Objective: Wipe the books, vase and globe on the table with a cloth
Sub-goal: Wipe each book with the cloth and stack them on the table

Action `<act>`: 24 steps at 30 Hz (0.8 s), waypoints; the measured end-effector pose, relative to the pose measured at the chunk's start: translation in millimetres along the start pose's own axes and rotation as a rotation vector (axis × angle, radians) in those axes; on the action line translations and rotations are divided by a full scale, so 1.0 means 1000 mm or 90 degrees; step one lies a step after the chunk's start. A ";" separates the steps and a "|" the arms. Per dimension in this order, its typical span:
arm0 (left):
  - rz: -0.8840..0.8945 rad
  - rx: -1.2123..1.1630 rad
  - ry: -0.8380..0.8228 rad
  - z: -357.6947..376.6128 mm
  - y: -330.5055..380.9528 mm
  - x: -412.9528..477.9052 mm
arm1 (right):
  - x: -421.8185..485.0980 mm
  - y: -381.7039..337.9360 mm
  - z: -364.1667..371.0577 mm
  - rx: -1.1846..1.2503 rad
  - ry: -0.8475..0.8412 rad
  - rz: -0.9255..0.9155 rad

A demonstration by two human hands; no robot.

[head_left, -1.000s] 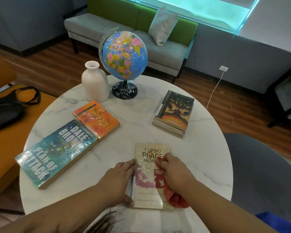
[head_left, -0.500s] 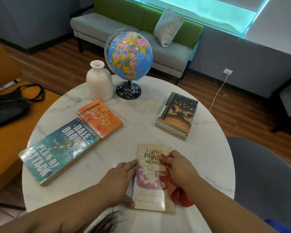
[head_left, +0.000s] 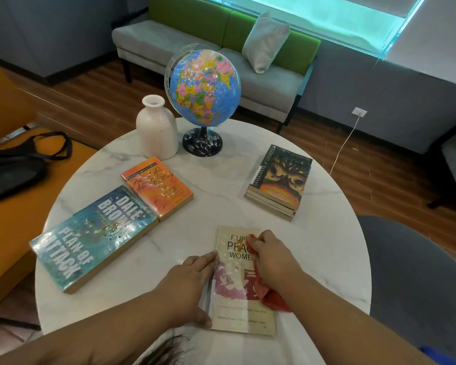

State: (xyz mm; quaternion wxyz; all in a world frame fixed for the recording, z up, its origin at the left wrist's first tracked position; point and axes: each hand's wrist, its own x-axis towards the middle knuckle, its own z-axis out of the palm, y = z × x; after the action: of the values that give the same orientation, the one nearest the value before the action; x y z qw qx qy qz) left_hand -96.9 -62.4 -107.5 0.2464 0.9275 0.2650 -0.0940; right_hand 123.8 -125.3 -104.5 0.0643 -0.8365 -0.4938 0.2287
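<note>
A cream and pink book [head_left: 237, 291] lies at the near edge of the round marble table [head_left: 313, 259]. My right hand [head_left: 271, 255] grips a red cloth [head_left: 270, 296] and presses it on the book's upper right cover. My left hand [head_left: 187, 283] rests flat against the book's left edge, fingers straight. Further left lie a teal book [head_left: 90, 238] and an orange book [head_left: 157, 187]. A stack of books [head_left: 281, 181] sits at the right. At the back stand a white vase [head_left: 157, 129] and a globe [head_left: 204, 88].
An orange seat with a black bag [head_left: 13, 167] stands left of the table. A grey chair [head_left: 416, 280] is close on the right. Behind the table a grey and green sofa [head_left: 195, 48] carries a cushion [head_left: 265, 42]. A white cable [head_left: 345, 143] runs from a wall socket.
My right hand has slid the red cloth up the book's cover toward the title. My left hand stays at the book's left edge.
</note>
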 end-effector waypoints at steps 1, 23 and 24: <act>0.000 0.001 -0.001 0.000 -0.001 0.000 | -0.001 0.002 0.001 0.011 -0.012 -0.002; -0.005 0.004 -0.017 -0.001 0.000 0.002 | 0.013 0.000 -0.008 -0.101 -0.101 -0.059; -0.005 0.004 -0.019 -0.001 0.000 0.002 | 0.014 0.000 -0.011 -0.067 -0.088 -0.044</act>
State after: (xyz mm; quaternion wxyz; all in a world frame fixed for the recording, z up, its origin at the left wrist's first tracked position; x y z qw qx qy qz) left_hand -95.4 -61.4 -107.0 0.2473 0.9256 0.2648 -0.1098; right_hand 134.5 -111.6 -99.4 -0.0057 -0.8032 -0.5372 0.2573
